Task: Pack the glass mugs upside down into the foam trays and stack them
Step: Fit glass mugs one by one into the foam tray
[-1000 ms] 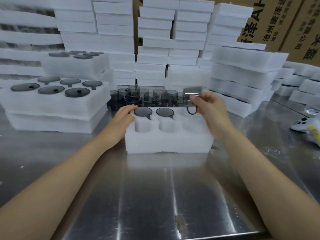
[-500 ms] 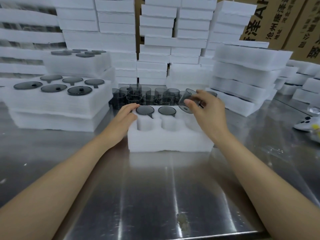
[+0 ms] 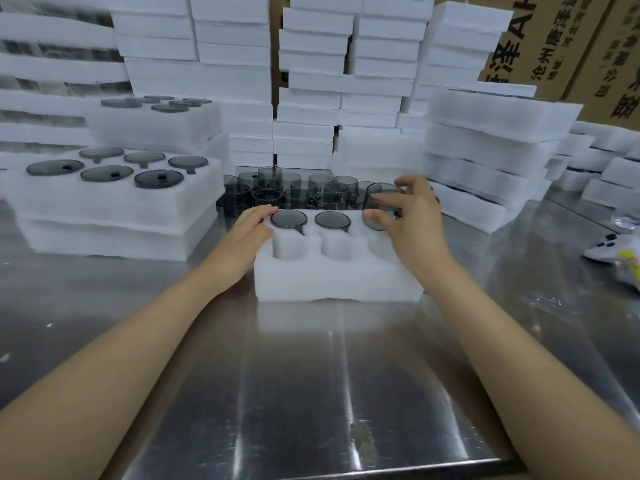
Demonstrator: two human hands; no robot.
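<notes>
Your right hand [image 3: 412,220] pinches a tilted glass mug [image 3: 375,206] over the foam tray [image 3: 332,282]'s far-right pocket; level it rim-down before lowering. Your flat left hand [image 3: 246,233] steadies the tray.

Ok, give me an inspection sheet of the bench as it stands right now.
Surface: steel table, shiny, one scuff near the front edge.
Job's things: foam tray holds two upturned mugs in its back row; third mug tilted over the back right pocket; loose mugs behind; filled trays stacked left.
Clutter: white controller at right edge.
Hands: left hand rests on the tray's left corner; right hand grips the third mug.
Cables: nothing seen.
Surroundings: foam stacks, cardboard boxes.
</notes>
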